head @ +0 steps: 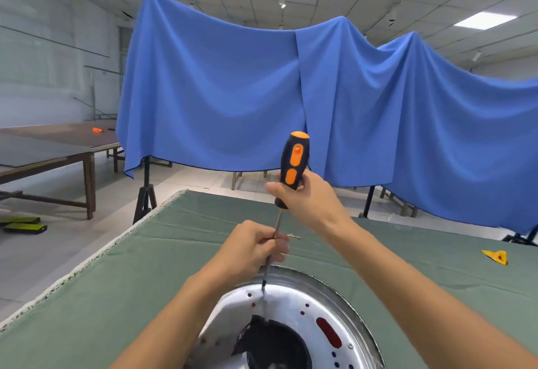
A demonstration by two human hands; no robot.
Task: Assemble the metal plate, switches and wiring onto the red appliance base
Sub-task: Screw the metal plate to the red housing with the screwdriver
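Observation:
A round shiny metal plate [302,304] with small holes and a dark centre opening lies at the bottom of the view; red shows through a slot in it. A screwdriver [294,162] with a black and orange handle stands nearly upright, its tip on the plate's far side. My right hand [308,199] grips the lower end of the handle. My left hand [256,246] pinches the thin steel shaft a little above the plate. The appliance base under the plate is mostly hidden.
The green cloth table [145,266] carries a small metal part [294,236] beyond my left hand and a yellow-orange piece [496,256] at the right. A blue sheet [262,92] hangs behind. A wooden table [58,147] stands at the left.

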